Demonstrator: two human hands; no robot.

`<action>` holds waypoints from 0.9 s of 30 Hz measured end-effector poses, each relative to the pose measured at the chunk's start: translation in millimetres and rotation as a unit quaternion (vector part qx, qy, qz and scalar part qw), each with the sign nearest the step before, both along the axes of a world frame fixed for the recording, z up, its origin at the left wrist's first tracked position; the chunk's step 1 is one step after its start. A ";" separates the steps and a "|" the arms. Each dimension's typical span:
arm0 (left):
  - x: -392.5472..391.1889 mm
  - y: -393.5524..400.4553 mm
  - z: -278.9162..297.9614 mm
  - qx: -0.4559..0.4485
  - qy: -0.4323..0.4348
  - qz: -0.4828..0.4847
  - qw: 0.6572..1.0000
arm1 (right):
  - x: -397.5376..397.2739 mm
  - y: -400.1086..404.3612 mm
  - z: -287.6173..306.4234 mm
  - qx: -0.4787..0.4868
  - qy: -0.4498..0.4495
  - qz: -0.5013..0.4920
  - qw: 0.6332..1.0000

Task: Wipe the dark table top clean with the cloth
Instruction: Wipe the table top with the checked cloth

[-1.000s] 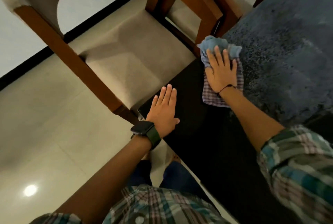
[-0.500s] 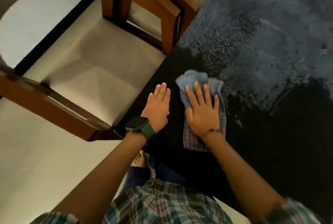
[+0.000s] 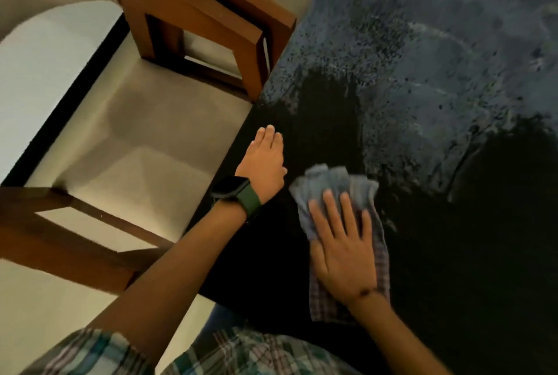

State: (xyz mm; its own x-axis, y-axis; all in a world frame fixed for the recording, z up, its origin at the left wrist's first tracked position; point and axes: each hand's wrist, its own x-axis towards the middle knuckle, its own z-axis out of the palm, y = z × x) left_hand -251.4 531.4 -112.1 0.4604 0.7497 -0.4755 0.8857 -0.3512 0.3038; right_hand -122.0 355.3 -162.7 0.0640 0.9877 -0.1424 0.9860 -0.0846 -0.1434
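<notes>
The dark table top [image 3: 437, 109] fills the right side; its far part looks grey and speckled, the near part is glossy black. A blue and checked cloth [image 3: 335, 184] lies on the black part near the table's left edge. My right hand [image 3: 344, 248] presses flat on the cloth with fingers spread, covering its middle. My left hand [image 3: 265, 163], with a dark watch on a green strap at the wrist, rests flat on the table edge just left of the cloth, fingers together and holding nothing.
A wooden chair with a beige seat [image 3: 145, 139] stands against the table's left edge; its brown armrest frame [image 3: 211, 30] touches the edge. A second wooden armrest [image 3: 60, 242] is at the left. Pale floor tiles lie beyond.
My right hand has drawn the cloth back toward me along the table's left edge, from the grey speckled area onto the black part. My left hand has stayed flat on the edge.
</notes>
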 end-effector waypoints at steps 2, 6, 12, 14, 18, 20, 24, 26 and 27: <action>-2.1 -0.1 -5.1 -0.006 -0.008 -0.001 1.000 | 3.3 -18.5 -3.1 -0.003 0.003 0.013 1.000; -3.9 -3.9 -10.3 0.002 -0.025 0.011 1.000 | 28.4 36.6 -1.3 -0.009 0.013 0.006 1.000; -0.4 -8.9 -7.8 0.003 -0.026 0.032 0.999 | 113.6 176.6 -2.9 -0.019 -0.021 -0.078 0.997; -0.7 -9.9 -7.8 0.005 -0.022 0.033 0.999 | 130.2 210.6 -0.2 -0.026 0.004 -0.125 0.992; -0.3 -10.5 -9.4 0.013 -0.004 0.016 1.000 | 94.8 192.1 -2.9 -0.010 -0.009 -0.140 0.990; -0.5 -9.8 -8.9 0.009 -0.003 0.008 1.000 | 64.1 138.8 0.4 -0.012 -0.010 -0.083 0.996; 0.3 -6.2 -3.4 0.009 0.022 -0.011 1.000 | 24.4 20.5 2.4 -0.032 0.017 -0.071 0.997; 5.6 -7.1 3.3 0.035 0.042 -0.038 0.998 | 18.1 0.5 3.0 -0.038 0.023 -0.080 0.996; 12.5 -6.8 6.8 0.048 0.035 -0.054 0.997 | 23.6 8.3 3.1 -0.041 0.022 -0.083 0.995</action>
